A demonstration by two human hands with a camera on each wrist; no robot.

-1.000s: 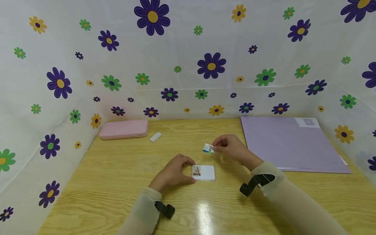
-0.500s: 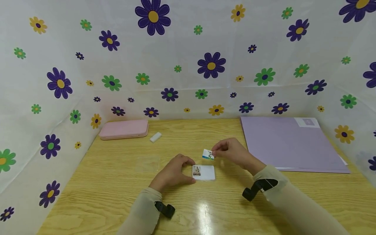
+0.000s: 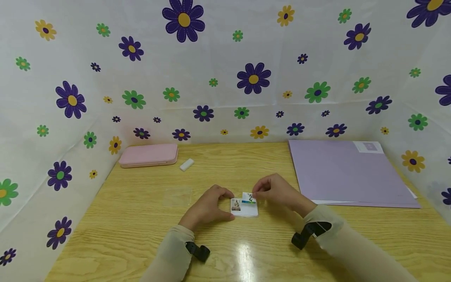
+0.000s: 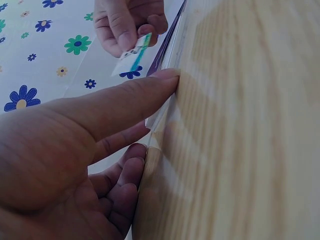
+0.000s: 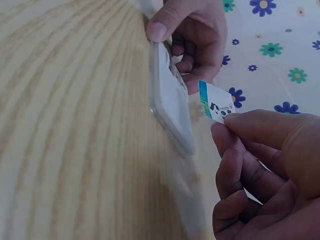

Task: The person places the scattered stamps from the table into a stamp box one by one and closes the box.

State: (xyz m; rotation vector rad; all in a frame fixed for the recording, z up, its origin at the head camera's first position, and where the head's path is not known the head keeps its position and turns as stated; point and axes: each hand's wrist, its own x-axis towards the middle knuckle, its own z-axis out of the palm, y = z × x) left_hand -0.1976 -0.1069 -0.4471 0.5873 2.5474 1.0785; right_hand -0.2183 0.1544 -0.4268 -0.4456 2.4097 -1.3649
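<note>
A small white rectangular case [image 3: 248,212] lies flat on the table, with a brown picture stamp [image 3: 235,204] at its left end. The left hand [image 3: 208,207] grips the case by its far and near edges at the left end, thumb on the near side. Between thumb and index finger, the right hand [image 3: 278,192] pinches a small white stamp [image 3: 248,198] with a blue-green band. In the right wrist view this stamp [image 5: 216,101] is held above the white case [image 5: 175,102], apart from it; the left hand [image 5: 200,37] is at the case's far end.
A pink case [image 3: 148,155] and a white eraser-like block [image 3: 186,164] lie at the back left. Left of the left hand is a clear plastic sheet [image 3: 177,196]. A large purple folder [image 3: 349,174] covers the back right of the wooden table [image 3: 141,243].
The right hand has brought the pinched stamp nearer the person, from beyond the case to over its right part. The left hand and case have stayed in place.
</note>
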